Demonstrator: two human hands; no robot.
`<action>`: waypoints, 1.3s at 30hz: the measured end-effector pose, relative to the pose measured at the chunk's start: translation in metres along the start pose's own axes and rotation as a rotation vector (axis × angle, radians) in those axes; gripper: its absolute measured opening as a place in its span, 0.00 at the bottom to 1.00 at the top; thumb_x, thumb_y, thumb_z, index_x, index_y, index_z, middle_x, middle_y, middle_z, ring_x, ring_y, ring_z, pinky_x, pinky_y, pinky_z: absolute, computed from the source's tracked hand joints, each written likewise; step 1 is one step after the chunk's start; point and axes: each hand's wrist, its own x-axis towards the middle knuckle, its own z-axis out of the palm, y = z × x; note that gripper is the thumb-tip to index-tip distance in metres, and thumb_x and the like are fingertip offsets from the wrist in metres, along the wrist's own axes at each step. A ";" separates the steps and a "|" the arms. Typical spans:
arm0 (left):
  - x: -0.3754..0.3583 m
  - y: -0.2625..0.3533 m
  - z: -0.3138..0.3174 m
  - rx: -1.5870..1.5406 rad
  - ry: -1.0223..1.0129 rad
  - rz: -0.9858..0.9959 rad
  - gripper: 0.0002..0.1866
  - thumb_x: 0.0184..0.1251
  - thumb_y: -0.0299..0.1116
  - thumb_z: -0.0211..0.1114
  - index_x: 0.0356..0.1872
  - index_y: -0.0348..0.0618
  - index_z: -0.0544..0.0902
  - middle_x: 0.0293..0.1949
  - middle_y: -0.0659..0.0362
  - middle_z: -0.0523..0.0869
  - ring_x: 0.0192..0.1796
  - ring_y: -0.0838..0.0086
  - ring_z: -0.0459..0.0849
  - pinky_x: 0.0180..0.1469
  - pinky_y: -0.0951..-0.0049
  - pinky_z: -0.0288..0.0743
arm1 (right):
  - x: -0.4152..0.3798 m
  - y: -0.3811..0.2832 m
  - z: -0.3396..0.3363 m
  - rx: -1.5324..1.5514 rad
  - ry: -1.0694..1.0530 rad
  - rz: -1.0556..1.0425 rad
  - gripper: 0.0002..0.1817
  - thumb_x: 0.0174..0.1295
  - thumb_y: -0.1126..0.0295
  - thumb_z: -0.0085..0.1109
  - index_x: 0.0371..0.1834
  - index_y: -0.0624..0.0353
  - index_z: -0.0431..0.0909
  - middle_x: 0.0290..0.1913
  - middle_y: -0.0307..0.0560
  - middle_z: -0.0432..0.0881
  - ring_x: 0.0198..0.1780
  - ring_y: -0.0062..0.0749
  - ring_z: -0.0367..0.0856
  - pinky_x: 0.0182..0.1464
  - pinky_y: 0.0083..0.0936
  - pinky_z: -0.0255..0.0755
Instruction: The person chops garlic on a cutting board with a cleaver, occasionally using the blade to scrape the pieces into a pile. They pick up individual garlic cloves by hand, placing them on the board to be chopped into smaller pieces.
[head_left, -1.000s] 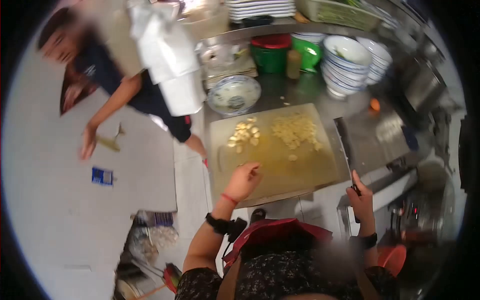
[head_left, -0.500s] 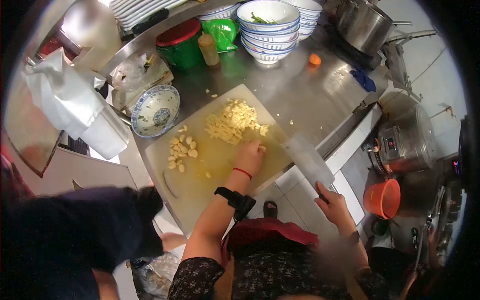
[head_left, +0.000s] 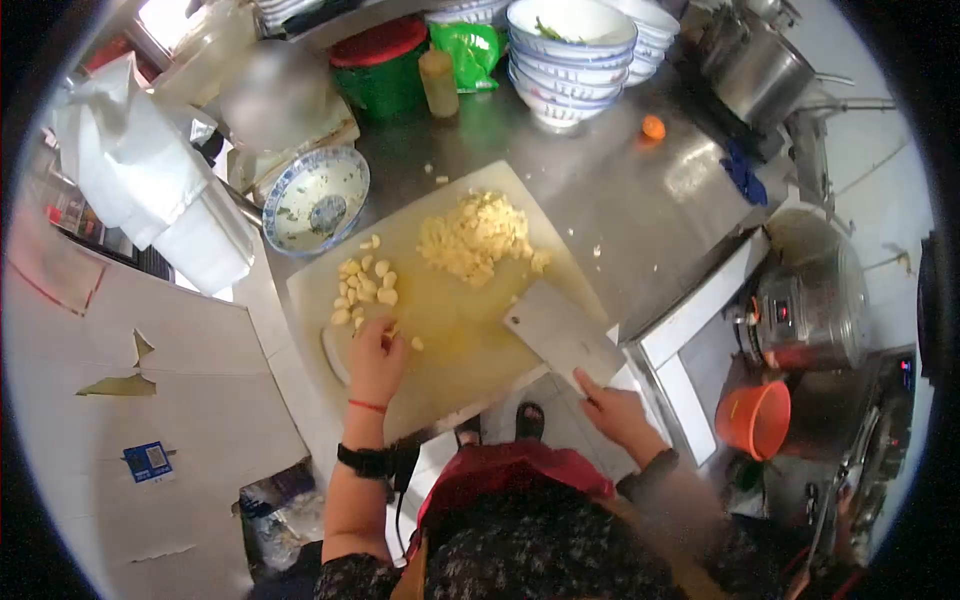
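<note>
My right hand (head_left: 622,418) grips the handle of a cleaver (head_left: 565,335), whose broad blade lies flat-looking over the right corner of the cutting board (head_left: 460,375). At the left part of the board, my left hand (head_left: 378,360) has its fingers curled in a pinch on a garlic clove (head_left: 391,330). Several whole peeled cloves (head_left: 366,285) lie just beyond those fingertips, and one loose clove sits to their right. Toward the board's far corner is a heap of chopped garlic (head_left: 475,238).
A blue-and-white bowl (head_left: 316,200) stands at the board's left edge. Behind are a green tub with a red lid (head_left: 380,75), a bottle (head_left: 438,84), stacked bowls (head_left: 570,70) and an orange ball-like item (head_left: 653,127). An orange bucket (head_left: 755,420) is at lower right.
My left hand has moved left from beside the chopped heap to the whole cloves. The cleaver has swung left over the board. A person in dark clothing at left has gone from view.
</note>
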 end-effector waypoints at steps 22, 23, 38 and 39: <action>0.017 0.062 0.110 0.041 -0.499 0.239 0.11 0.59 0.29 0.55 0.41 0.40 0.81 0.42 0.46 0.82 0.44 0.49 0.80 0.48 0.57 0.75 | -0.009 -0.032 -0.097 -0.028 0.064 0.165 0.27 0.63 0.57 0.55 0.67 0.36 0.65 0.30 0.56 0.82 0.33 0.52 0.82 0.37 0.43 0.76; 0.019 0.056 0.095 0.010 -0.430 0.264 0.11 0.58 0.29 0.56 0.41 0.40 0.81 0.43 0.46 0.82 0.44 0.49 0.80 0.47 0.57 0.75 | -0.011 -0.029 -0.089 0.001 0.040 0.171 0.27 0.63 0.56 0.55 0.67 0.37 0.65 0.32 0.56 0.82 0.33 0.52 0.82 0.36 0.43 0.76; 0.050 -0.034 0.007 0.157 -0.088 0.056 0.08 0.59 0.28 0.59 0.39 0.40 0.81 0.44 0.50 0.79 0.43 0.52 0.80 0.44 0.58 0.76 | -0.055 -0.001 -0.024 0.052 -0.085 0.108 0.31 0.64 0.56 0.53 0.71 0.35 0.58 0.25 0.54 0.79 0.29 0.51 0.81 0.31 0.43 0.74; 0.049 -0.034 0.008 0.147 -0.084 0.052 0.08 0.59 0.28 0.59 0.39 0.40 0.81 0.44 0.50 0.79 0.43 0.52 0.80 0.44 0.58 0.76 | -0.060 -0.005 -0.033 0.014 -0.104 0.098 0.30 0.64 0.56 0.53 0.71 0.35 0.59 0.25 0.54 0.79 0.29 0.51 0.81 0.31 0.43 0.75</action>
